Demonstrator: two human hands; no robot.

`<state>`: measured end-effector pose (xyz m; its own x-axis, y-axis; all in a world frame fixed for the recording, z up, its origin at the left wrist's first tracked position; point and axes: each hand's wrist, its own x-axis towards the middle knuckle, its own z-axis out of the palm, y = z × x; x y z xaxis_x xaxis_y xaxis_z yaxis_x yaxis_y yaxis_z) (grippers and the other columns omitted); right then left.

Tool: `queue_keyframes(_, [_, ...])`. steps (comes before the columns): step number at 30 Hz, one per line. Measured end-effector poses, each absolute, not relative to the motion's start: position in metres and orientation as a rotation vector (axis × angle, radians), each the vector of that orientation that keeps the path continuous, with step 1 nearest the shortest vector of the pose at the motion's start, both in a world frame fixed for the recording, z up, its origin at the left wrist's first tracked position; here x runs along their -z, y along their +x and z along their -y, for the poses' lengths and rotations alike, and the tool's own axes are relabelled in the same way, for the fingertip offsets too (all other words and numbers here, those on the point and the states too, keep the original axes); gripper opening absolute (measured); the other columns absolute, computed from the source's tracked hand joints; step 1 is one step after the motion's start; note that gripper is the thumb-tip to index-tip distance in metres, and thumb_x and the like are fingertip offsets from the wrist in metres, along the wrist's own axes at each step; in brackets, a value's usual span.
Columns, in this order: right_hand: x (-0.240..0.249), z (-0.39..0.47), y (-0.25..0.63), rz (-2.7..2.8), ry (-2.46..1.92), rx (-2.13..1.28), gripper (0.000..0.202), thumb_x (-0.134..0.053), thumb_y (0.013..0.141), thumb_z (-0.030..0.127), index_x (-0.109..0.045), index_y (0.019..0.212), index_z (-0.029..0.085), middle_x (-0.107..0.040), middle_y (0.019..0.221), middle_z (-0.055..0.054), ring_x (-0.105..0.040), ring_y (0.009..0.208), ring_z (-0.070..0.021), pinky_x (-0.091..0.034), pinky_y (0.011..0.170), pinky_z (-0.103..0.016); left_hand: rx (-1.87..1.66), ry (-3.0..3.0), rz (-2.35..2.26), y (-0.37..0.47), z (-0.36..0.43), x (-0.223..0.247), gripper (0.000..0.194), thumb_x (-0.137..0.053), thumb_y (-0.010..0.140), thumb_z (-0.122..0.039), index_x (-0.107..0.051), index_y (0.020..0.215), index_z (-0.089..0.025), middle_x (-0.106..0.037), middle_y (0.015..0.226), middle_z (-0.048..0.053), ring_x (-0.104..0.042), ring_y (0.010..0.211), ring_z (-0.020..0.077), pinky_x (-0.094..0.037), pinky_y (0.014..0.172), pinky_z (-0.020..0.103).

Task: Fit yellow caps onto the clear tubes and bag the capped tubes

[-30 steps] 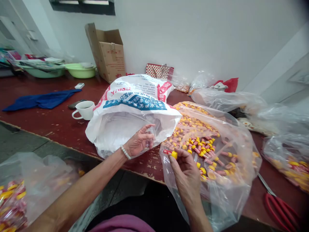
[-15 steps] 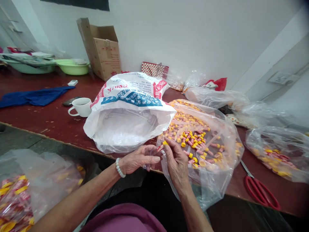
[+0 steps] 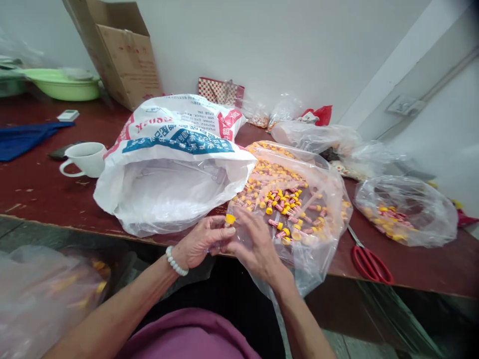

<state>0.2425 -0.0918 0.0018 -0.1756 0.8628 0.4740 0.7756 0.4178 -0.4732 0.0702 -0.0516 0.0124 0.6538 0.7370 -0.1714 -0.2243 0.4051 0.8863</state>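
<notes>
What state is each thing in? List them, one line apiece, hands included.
Left hand: closed on a yellow-capped tube
Right hand: fingers loosely open, beside the tube
Printed sack: lying down, mouth open
Clear bag: open, tubes inside
Cardboard box: upright, open
Mug: upright
Scissors: blades look closed
Blue cloth: lying loosely
Green basin: upright
</notes>
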Motion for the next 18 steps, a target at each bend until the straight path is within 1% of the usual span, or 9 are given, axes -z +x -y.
queue_keyframes(2, [0.006,0.084,0.27,1.82,-1.702,-0.007,0.046,-0.045,0.091,0.04,-0.045,0.132,0.019,-0.054,0.127,-0.012,-0.049,0.115,-0.024,-0.039,0.096,-0.041,-0.659,0.991,-0.641,0.069,0.046,-0.015,0.023,-0.07,0.073,-0.03,-0.058,0.085,-0.014,-0.049,0.064,-0.003,-0.042,0.049,0.0046,-0.03,0.044,0.016])
queue_keyframes(3, [0.011,0.081,0.286,1.745,-1.885,0.095,0.041,-0.045,0.091,0.036,-0.051,0.126,0.017,-0.058,0.121,-0.014,-0.051,0.111,-0.0263,-0.04,0.093,-0.043,-0.659,0.989,-0.658,0.068,0.044,-0.015,0.025,-0.07,0.073,-0.03,-0.057,0.089,-0.015,-0.051,0.066,-0.002,-0.046,0.051,0.006,-0.034,0.045,0.016])
queue_keyframes(5, [0.023,0.076,0.313,1.711,-2.151,0.209,0.028,-0.05,0.087,0.032,-0.063,0.108,0.017,-0.064,0.105,-0.015,-0.052,0.104,-0.0307,-0.039,0.088,-0.047,-0.663,1.007,-0.696,0.068,0.043,-0.014,0.029,-0.069,0.074,-0.033,-0.056,0.094,-0.017,-0.054,0.069,-0.001,-0.051,0.055,0.0091,-0.039,0.047,0.018])
queue_keyframes(7, [0.033,0.075,0.33,1.74,-2.23,0.208,0.019,-0.052,0.086,0.029,-0.067,0.092,0.017,-0.066,0.094,-0.014,-0.053,0.099,-0.0312,-0.039,0.084,-0.048,-0.655,1.071,-0.721,0.069,0.043,-0.012,0.031,-0.066,0.076,-0.036,-0.056,0.098,-0.017,-0.054,0.065,-0.001,-0.05,0.053,0.0099,-0.038,0.044,0.018])
queue_keyframes(8, [0.035,0.076,0.333,1.745,-2.214,0.189,0.019,-0.052,0.086,0.028,-0.067,0.089,0.017,-0.066,0.092,-0.014,-0.054,0.097,-0.03,-0.04,0.084,-0.047,-0.655,1.116,-0.738,0.071,0.044,-0.01,0.031,-0.065,0.076,-0.037,-0.057,0.098,-0.017,-0.052,0.062,-0.002,-0.047,0.05,0.0089,-0.034,0.041,0.017])
queue_keyframes(10, [0.03,0.08,0.329,1.732,-2.151,0.159,0.021,-0.05,0.087,0.029,-0.064,0.096,0.016,-0.066,0.096,-0.012,-0.056,0.095,-0.0255,-0.043,0.083,-0.042,-0.676,1.236,-0.771,0.075,0.045,-0.007,0.029,-0.064,0.077,-0.036,-0.059,0.098,-0.016,-0.053,0.063,-0.002,-0.043,0.048,0.0071,-0.031,0.041,0.016])
queue_keyframes(14, [-0.006,0.094,0.291,1.662,-1.659,-0.101,0.021,-0.05,0.089,0.029,-0.058,0.106,0.019,-0.064,0.097,-0.007,-0.06,0.084,-0.0175,-0.05,0.073,-0.031,-0.756,1.57,-0.849,0.082,0.047,-0.006,0.024,-0.062,0.076,-0.023,-0.065,0.098,-0.015,-0.063,0.085,0.003,-0.054,0.07,0.0121,-0.041,0.063,0.021])
queue_keyframes(16, [-0.024,0.101,0.268,1.749,-1.372,-0.2,0.02,-0.05,0.088,0.022,-0.059,0.106,0.023,-0.062,0.101,-0.007,-0.06,0.091,-0.0183,-0.051,0.078,-0.033,-0.748,1.729,-0.911,0.084,0.049,-0.008,0.022,-0.059,0.076,-0.019,-0.066,0.097,-0.015,-0.065,0.086,0.003,-0.055,0.074,0.0146,-0.04,0.068,0.023])
queue_keyframes(18, [-0.035,0.107,0.25,1.888,-1.242,-0.201,0.026,-0.047,0.087,0.014,-0.059,0.108,0.024,-0.06,0.107,-0.008,-0.057,0.101,-0.0197,-0.05,0.085,-0.036,-0.726,1.87,-0.966,0.085,0.052,-0.01,0.019,-0.055,0.075,-0.016,-0.066,0.09,-0.015,-0.065,0.08,0.002,-0.054,0.071,0.0144,-0.038,0.066,0.023])
